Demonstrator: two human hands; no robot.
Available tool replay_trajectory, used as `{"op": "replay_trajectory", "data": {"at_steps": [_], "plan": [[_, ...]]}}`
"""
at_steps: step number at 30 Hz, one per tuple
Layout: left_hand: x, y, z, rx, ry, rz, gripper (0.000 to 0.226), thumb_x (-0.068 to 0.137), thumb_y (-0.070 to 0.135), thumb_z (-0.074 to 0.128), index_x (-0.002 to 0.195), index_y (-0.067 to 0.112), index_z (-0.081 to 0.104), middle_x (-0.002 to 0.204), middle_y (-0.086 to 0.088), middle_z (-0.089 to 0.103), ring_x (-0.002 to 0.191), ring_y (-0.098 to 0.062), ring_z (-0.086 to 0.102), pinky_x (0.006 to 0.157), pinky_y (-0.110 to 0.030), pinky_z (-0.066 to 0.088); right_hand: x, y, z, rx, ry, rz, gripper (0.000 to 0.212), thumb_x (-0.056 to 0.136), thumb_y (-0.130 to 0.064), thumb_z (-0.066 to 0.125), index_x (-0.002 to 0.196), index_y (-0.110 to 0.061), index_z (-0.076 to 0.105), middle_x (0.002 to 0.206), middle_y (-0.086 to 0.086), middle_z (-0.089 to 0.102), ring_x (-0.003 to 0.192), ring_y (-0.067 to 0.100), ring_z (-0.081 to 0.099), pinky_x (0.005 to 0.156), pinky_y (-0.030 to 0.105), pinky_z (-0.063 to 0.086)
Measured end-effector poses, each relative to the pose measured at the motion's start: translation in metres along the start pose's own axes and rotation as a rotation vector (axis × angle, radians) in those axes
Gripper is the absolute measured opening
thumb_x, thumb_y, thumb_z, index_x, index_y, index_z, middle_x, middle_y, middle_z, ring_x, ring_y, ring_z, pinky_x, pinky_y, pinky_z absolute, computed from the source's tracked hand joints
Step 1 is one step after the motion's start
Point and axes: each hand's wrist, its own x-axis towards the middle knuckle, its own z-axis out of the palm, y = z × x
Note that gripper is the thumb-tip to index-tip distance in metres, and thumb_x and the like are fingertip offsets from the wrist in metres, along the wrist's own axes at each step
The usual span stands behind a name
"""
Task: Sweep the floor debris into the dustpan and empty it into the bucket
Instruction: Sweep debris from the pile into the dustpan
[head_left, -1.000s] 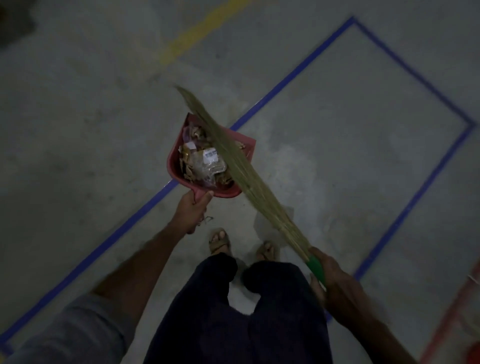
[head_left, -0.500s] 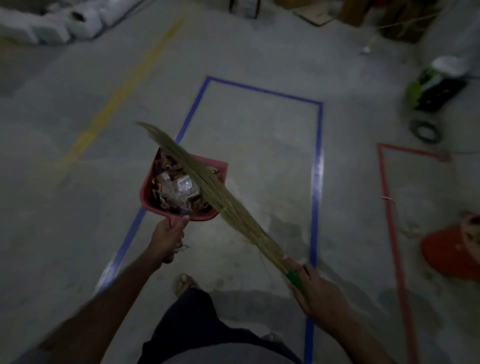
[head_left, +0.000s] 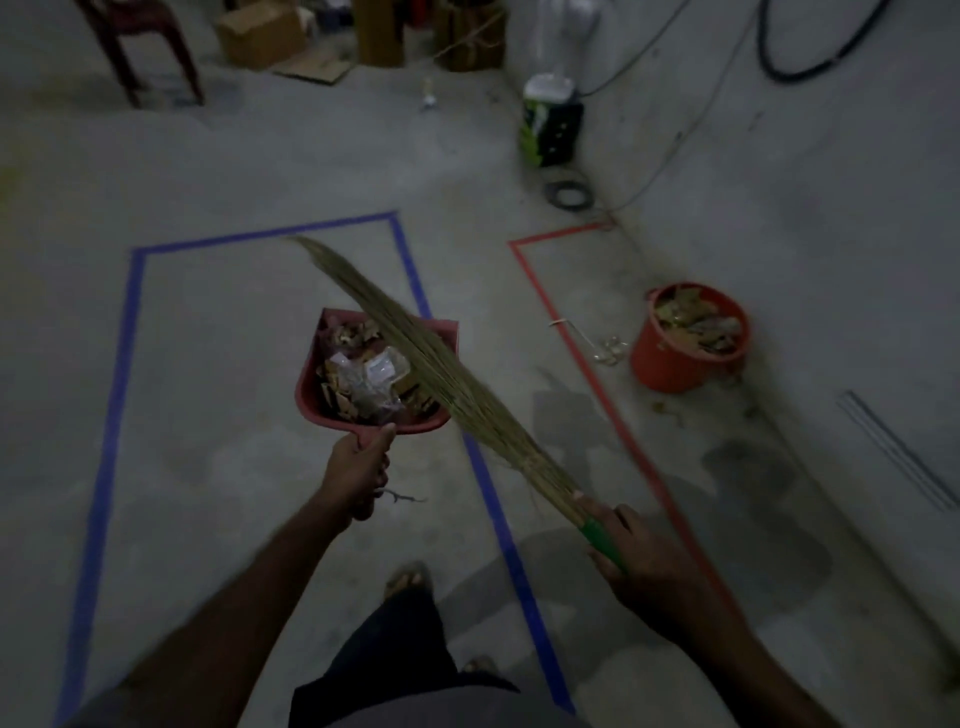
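Broom (head_left: 441, 374) slanting from green grip at lower right up-left across the dustpan (head_left: 311, 382), bristle tip past its far rim. Left hand (head_left: 358, 470) curled round the dustpan handle, debris (head_left: 363, 382) inside; right hand (head_left: 641, 561) wrapped on the broom grip. Bucket (head_left: 670, 366), half a second ago at frame edge, now fully visible right of dustpan. Concrete floor (head_left: 234, 415), blue tape (head_left: 111, 431), red tape (head_left: 602, 400).

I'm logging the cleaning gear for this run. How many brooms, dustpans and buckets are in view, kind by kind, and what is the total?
Grass broom, held by the right hand: 1
Red dustpan full of debris, held by the left hand: 1
Orange bucket, already holding debris: 1
Total: 3
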Motion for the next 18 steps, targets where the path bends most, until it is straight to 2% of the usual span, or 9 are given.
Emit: {"op": "replay_trajectory", "data": {"at_steps": [2, 6, 9, 11, 15, 18], "plan": [[0.014, 0.015, 0.035, 0.031, -0.059, 0.019, 0.038, 0.103, 0.032, 0.056, 0.073, 0.017, 0.039, 0.053, 0.001, 0.030, 0.034, -0.008, 0.027, 0.036, -0.019, 0.024, -0.007, 0.024, -0.007, -0.029, 0.035, 0.053, 0.075, 0.083, -0.033, 0.077, 0.149, -0.028, 0.041, 0.098, -0.002, 0.061, 0.059, 0.011, 0.054, 0.047, 0.021, 0.043], [0.043, 0.042, 0.101, 0.091, -0.159, 0.035, 0.037, 0.104, 0.031, 0.054, 0.073, 0.016, 0.040, 0.051, 0.003, 0.030, 0.034, -0.009, 0.026, 0.034, -0.019, 0.023, -0.009, 0.067, -0.020, -0.006, 0.066, 0.184, 0.064, 0.092, -0.046, 0.057, 0.149, -0.041, 0.027, 0.099, -0.004, 0.058, 0.064, 0.012, 0.057, 0.048, 0.029, 0.049], [0.075, 0.057, 0.151, 0.117, -0.222, 0.040, 0.036, 0.102, 0.034, 0.056, 0.075, 0.015, 0.043, 0.054, 0.001, 0.033, 0.037, -0.010, 0.030, 0.037, -0.021, 0.027, 0.000, 0.098, -0.031, 0.045, 0.104, 0.232, 0.064, 0.094, -0.052, 0.045, 0.153, -0.047, 0.019, 0.114, -0.005, 0.057, 0.076, 0.015, 0.063, 0.058, 0.035, 0.054], [0.098, 0.070, 0.184, 0.131, -0.255, 0.050, 0.035, 0.102, 0.035, 0.057, 0.077, 0.013, 0.045, 0.055, 0.000, 0.035, 0.038, -0.010, 0.032, 0.038, -0.023, 0.029, 0.007, 0.117, -0.039, 0.034, 0.147, 0.275, 0.067, 0.095, -0.050, 0.047, 0.155, -0.045, 0.017, 0.119, -0.004, 0.057, 0.076, 0.014, 0.063, 0.059, 0.034, 0.054], [0.132, 0.101, 0.250, 0.169, -0.350, 0.046, 0.035, 0.102, 0.032, 0.057, 0.075, 0.013, 0.045, 0.055, -0.002, 0.037, 0.037, -0.010, 0.033, 0.038, -0.023, 0.030, 0.020, 0.147, -0.060, 0.036, 0.179, 0.374, 0.077, 0.093, -0.041, 0.061, 0.156, -0.045, 0.017, 0.113, -0.004, 0.060, 0.070, 0.014, 0.061, 0.054, 0.026, 0.048], [0.160, 0.125, 0.295, 0.198, -0.402, 0.071, 0.040, 0.102, 0.030, 0.057, 0.070, 0.015, 0.040, 0.053, -0.001, 0.034, 0.035, -0.010, 0.031, 0.038, -0.023, 0.028, 0.033, 0.177, -0.074, 0.076, 0.217, 0.428, 0.074, 0.094, -0.043, 0.060, 0.155, -0.047, 0.018, 0.123, -0.008, 0.058, 0.071, 0.012, 0.061, 0.055, 0.023, 0.047]]}}
